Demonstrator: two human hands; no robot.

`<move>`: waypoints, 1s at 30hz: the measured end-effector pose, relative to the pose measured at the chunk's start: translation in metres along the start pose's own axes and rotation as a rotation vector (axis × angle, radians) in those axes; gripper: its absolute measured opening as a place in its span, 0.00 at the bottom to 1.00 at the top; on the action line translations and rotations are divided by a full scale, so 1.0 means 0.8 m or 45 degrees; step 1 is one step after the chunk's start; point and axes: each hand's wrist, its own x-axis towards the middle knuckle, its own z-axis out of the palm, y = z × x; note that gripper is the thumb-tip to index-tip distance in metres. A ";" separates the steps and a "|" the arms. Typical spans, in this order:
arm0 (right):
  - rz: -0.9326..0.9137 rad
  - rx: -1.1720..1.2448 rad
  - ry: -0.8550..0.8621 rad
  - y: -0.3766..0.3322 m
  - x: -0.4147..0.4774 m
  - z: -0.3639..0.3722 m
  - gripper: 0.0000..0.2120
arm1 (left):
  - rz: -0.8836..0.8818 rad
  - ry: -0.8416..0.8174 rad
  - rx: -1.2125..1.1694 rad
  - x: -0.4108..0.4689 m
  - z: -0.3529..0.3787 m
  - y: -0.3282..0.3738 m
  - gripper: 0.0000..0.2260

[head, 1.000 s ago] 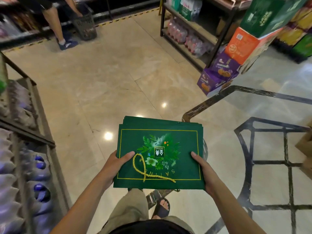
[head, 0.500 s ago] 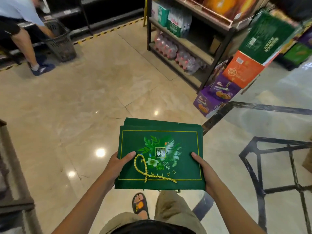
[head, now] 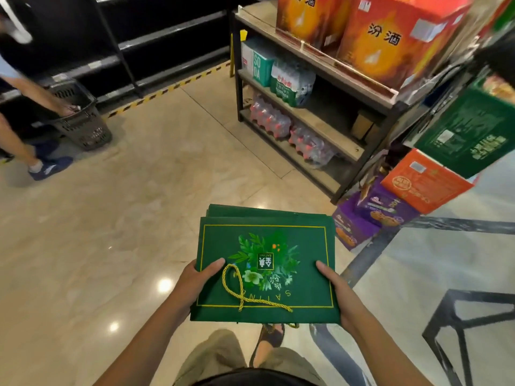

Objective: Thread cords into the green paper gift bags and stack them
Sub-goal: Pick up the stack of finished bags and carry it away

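Observation:
I carry a flat stack of green paper gift bags [head: 303,246] level in front of me, above the floor. The top bag shows a floral print, a thin gold border and a yellow twisted cord [head: 237,291] looped over its near left part. My left hand [head: 196,284] grips the stack's left edge, thumb laid on top beside the cord loop. My right hand [head: 335,288] grips the right edge, thumb on top. The fingers under the stack are hidden.
A metal shelf rack [head: 315,121] with bottled water packs and orange boxes stands ahead on the right. Purple, orange and green cartons [head: 390,207] pile at its corner. Another person [head: 30,160] bends over a dark shopping basket [head: 80,118] at far left. A black frame [head: 468,324] is at right.
I have walked and turned towards the shelf rack, which is nearer now. The left-hand shelving has dropped out of view. Both hands keep the same hold on the stack.

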 end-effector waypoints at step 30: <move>-0.002 0.368 0.337 -0.519 0.593 0.063 0.25 | -0.022 -0.355 0.321 0.761 0.178 0.509 0.44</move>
